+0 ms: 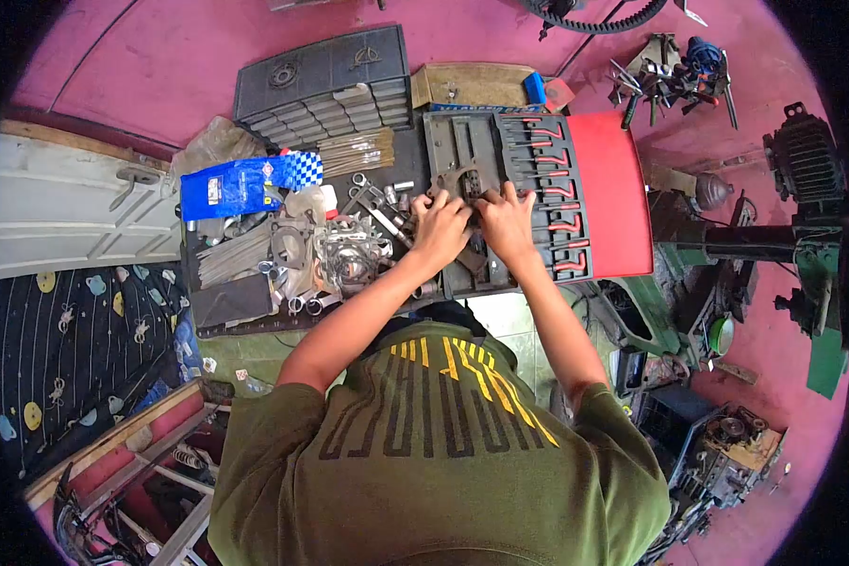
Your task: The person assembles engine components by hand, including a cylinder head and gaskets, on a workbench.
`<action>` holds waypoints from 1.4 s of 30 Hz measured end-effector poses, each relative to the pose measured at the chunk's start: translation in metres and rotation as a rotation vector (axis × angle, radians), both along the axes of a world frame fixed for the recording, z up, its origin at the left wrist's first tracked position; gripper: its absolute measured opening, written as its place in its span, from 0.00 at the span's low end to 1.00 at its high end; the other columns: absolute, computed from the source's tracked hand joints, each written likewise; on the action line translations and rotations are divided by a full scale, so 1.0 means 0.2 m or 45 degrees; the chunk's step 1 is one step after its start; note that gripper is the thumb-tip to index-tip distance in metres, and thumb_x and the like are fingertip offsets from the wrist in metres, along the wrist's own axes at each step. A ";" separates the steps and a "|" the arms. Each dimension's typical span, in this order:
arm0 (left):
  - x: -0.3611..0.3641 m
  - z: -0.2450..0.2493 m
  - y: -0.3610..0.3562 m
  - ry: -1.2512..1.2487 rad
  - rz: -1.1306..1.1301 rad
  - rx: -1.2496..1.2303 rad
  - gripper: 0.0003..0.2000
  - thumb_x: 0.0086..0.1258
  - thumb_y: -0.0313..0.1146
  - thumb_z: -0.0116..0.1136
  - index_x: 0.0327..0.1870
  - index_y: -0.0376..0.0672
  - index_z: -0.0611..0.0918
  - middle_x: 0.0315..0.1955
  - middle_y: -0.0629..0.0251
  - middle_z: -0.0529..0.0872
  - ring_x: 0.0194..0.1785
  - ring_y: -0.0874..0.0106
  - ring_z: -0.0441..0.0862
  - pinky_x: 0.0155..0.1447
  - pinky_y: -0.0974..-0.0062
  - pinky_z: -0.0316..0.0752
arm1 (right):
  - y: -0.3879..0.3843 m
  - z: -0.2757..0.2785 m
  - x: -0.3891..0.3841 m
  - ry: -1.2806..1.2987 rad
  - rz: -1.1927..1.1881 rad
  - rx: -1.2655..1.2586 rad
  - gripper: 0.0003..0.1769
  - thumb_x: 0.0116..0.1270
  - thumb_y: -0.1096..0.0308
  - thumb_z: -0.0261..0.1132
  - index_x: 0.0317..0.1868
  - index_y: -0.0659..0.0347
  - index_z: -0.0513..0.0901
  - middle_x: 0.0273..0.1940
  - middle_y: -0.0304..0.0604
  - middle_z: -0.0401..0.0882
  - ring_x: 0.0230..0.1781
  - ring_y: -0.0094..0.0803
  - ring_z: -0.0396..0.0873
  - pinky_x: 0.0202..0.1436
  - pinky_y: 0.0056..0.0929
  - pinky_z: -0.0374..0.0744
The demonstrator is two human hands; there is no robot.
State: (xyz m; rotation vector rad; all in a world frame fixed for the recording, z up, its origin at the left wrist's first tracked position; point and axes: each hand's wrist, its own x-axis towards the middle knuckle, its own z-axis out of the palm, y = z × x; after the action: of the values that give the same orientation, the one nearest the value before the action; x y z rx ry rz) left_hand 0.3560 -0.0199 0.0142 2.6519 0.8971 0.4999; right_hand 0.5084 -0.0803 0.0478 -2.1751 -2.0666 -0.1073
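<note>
Both hands rest side by side near the middle of the cluttered table, over the left half of an open tool case. The left hand and right hand have their fingers curled down and close together on a dark grey metal part; whether they pinch it cannot be told. Red-handled tools sit in rows just right of the hands. A heap of gaskets lies left of them, and a blue packet lies toward the table's left edge.
</note>
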 end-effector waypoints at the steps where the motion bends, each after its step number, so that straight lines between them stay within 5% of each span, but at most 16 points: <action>1: 0.02 -0.01 -0.01 -0.017 0.023 0.043 0.12 0.58 0.36 0.73 0.42 0.46 0.90 0.42 0.71 0.88 0.57 0.65 0.78 0.59 0.49 0.61 | -0.01 0.00 0.00 -0.036 -0.015 -0.010 0.08 0.60 0.66 0.70 0.40 0.48 0.92 0.51 0.33 0.87 0.55 0.39 0.77 0.59 0.58 0.68; 8: -0.04 0.02 0.06 -0.004 -0.061 -0.034 0.10 0.59 0.28 0.69 0.41 0.47 0.89 0.39 0.72 0.88 0.56 0.65 0.79 0.59 0.49 0.60 | -0.04 0.00 -0.13 0.071 -0.249 -0.154 0.08 0.61 0.62 0.71 0.40 0.51 0.91 0.34 0.44 0.88 0.52 0.42 0.81 0.55 0.60 0.67; 17: -0.22 0.05 0.06 0.025 0.027 -0.205 0.13 0.60 0.32 0.71 0.47 0.48 0.92 0.45 0.71 0.91 0.57 0.64 0.79 0.61 0.52 0.59 | -0.14 0.08 -0.27 0.402 -0.040 -0.033 0.06 0.61 0.68 0.69 0.39 0.55 0.89 0.35 0.43 0.89 0.49 0.45 0.82 0.53 0.55 0.68; 19: -0.22 0.01 0.03 0.020 0.064 -0.177 0.14 0.61 0.35 0.72 0.48 0.48 0.92 0.47 0.70 0.91 0.57 0.64 0.80 0.61 0.53 0.59 | -0.09 0.12 -0.20 0.163 0.065 0.008 0.07 0.60 0.68 0.70 0.40 0.54 0.89 0.42 0.39 0.90 0.54 0.43 0.80 0.54 0.54 0.69; 20: -0.21 0.00 0.02 -0.022 0.098 -0.130 0.14 0.62 0.36 0.73 0.49 0.48 0.92 0.47 0.70 0.91 0.57 0.64 0.80 0.61 0.53 0.59 | -0.07 0.10 -0.15 0.045 0.090 -0.062 0.18 0.57 0.67 0.74 0.50 0.49 0.91 0.54 0.32 0.89 0.57 0.39 0.76 0.55 0.49 0.69; 21: -0.19 0.00 0.01 -0.065 0.131 -0.081 0.14 0.62 0.37 0.73 0.49 0.48 0.91 0.47 0.70 0.91 0.57 0.64 0.80 0.61 0.53 0.59 | -0.04 0.04 -0.11 -0.019 0.135 -0.026 0.17 0.60 0.67 0.71 0.51 0.50 0.91 0.57 0.31 0.88 0.58 0.38 0.76 0.58 0.51 0.69; 30: -0.04 -0.09 -0.02 -0.040 0.295 -0.116 0.10 0.55 0.35 0.73 0.37 0.44 0.89 0.42 0.67 0.89 0.57 0.59 0.76 0.60 0.49 0.60 | 0.14 -0.02 -0.07 -0.353 0.332 -0.077 0.07 0.60 0.64 0.68 0.31 0.51 0.93 0.40 0.35 0.89 0.59 0.37 0.76 0.64 0.65 0.67; 42: 0.02 0.16 0.16 -0.165 0.272 0.074 0.11 0.60 0.38 0.73 0.43 0.47 0.91 0.41 0.69 0.87 0.54 0.63 0.77 0.58 0.50 0.61 | 0.17 0.26 0.00 -0.307 0.135 0.092 0.05 0.57 0.67 0.70 0.33 0.51 0.91 0.41 0.34 0.87 0.58 0.39 0.76 0.62 0.66 0.66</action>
State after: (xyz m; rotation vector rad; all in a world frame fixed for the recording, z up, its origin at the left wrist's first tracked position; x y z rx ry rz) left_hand 0.3609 0.0125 0.0452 2.5520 1.1475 0.7495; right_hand 0.5077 -0.0456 0.0995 -2.0951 -2.2585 -0.4465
